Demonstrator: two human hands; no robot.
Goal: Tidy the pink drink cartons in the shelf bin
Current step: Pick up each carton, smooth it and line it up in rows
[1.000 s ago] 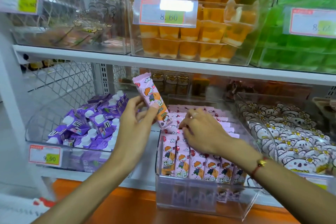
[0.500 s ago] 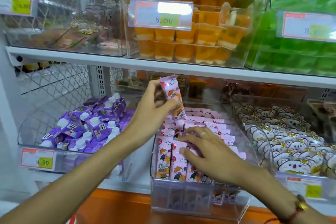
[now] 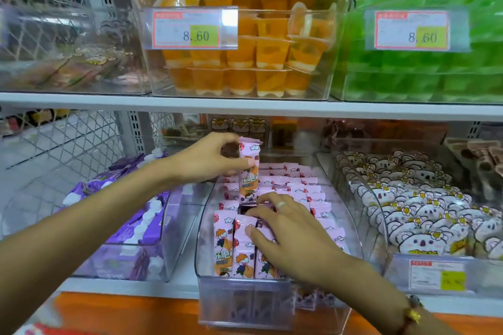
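Tilted before, the carton now seems upright, pinched by left hand.

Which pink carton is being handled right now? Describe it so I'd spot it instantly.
Look at the lower shelf's middle clear bin, between purple pouches and koala packs. The carton is pinched in the left hand, the only one raised above the rows.

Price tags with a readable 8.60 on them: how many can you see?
2. One price tag is on the orange jelly cup bin, upper middle; the other is on the green bin, upper right. The lower right tag is too blurred to read.
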